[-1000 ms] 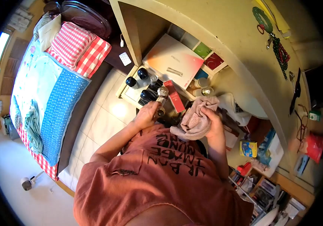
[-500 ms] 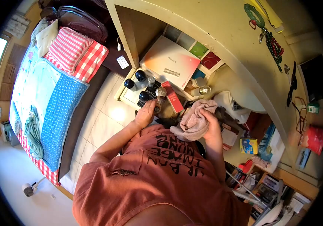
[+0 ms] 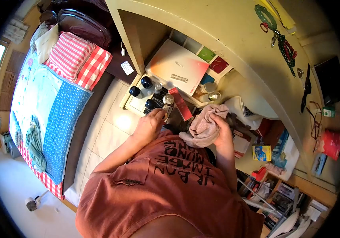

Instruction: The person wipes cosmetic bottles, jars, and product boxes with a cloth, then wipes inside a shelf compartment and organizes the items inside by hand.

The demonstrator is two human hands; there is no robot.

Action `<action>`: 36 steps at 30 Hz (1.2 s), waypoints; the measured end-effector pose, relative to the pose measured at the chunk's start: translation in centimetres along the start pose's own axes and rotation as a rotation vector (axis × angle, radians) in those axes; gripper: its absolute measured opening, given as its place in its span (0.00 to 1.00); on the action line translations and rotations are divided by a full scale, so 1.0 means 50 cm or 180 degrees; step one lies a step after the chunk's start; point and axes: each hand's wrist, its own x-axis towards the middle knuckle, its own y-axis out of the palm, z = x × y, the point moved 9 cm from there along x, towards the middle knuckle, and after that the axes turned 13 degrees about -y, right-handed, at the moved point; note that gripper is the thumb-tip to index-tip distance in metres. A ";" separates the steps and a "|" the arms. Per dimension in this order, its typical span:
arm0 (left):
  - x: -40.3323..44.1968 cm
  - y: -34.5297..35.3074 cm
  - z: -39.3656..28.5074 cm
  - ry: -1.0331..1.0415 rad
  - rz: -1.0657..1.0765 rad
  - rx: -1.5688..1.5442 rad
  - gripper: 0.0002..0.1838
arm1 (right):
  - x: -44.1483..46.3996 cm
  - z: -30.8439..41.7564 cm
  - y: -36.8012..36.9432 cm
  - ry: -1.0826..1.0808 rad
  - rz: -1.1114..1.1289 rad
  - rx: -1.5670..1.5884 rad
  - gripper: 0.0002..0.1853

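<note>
My right hand (image 3: 223, 133) is wrapped round a bunched pinkish-grey cloth (image 3: 205, 127). My left hand (image 3: 150, 125) has its fingers pressed together beside a silver-capped bottle (image 3: 168, 100); what they hold, if anything, is hidden. Near it on the cream shelf stand several dark-capped bottles, one at the front left (image 3: 135, 91) and one behind it (image 3: 146, 82). A small clear-topped bottle (image 3: 158, 86) is among them. The slim red box (image 3: 180, 104) lies slanting between the bottles and the cloth.
A large white and orange box (image 3: 178, 66) lies at the back of the shelf. Two glass jars (image 3: 210, 96) stand to its right. The yellow cabinet edge (image 3: 225, 43) arches overhead. A bed (image 3: 65, 123) is at left, and a yellow-blue box (image 3: 261, 152) at right.
My left hand has moved slightly left, and the small bottle seen at its fingers before no longer shows clearly. My right hand still holds the cloth. The view has shifted slightly.
</note>
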 end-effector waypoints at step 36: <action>0.308 -0.121 -0.004 -0.0040 -0.0421 -0.0490 0.14 | 0.157 0.168 0.239 -0.2478 0.0119 -0.2177 0.19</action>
